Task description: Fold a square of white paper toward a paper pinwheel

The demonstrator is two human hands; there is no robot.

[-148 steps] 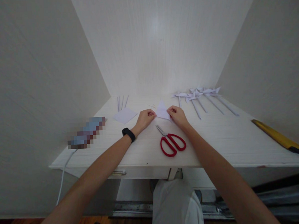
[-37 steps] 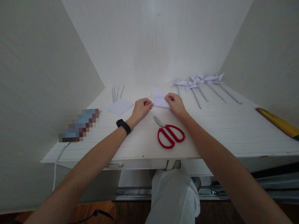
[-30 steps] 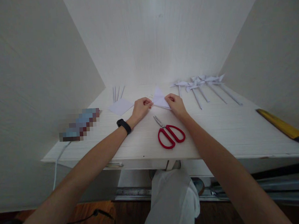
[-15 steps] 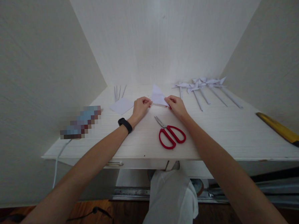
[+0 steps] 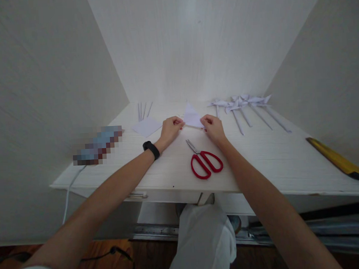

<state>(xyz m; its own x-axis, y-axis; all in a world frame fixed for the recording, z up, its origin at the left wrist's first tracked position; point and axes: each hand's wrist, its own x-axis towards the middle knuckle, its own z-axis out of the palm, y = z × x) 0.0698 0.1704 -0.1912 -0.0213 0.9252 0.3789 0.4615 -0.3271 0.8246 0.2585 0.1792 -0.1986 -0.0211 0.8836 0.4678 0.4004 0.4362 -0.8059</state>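
Observation:
Between my hands is a white sheet of paper [image 5: 192,116] folded into a triangle, its tip pointing away from me. My left hand [image 5: 172,127] pinches its left corner. The right corner is pinched by my right hand [image 5: 212,126]. Closer to me, red-handled scissors [image 5: 203,161] lie on the table with their blades pointing away. Left of my left hand rests a flat square of white paper [image 5: 146,126], and several thin paper sticks [image 5: 143,111] lie just behind it.
Several paper pinwheels on rolled paper sticks [image 5: 244,107] lie at the back right of the white table [image 5: 268,158]. A yellow utility knife [image 5: 337,158] is near the right wall. At the left, a blurred-out device [image 5: 98,146] has a white cable [image 5: 68,192].
Both hands and the folded paper appear slightly further right, mostly along with a small shift of the view. My grip on the corners stays the same.

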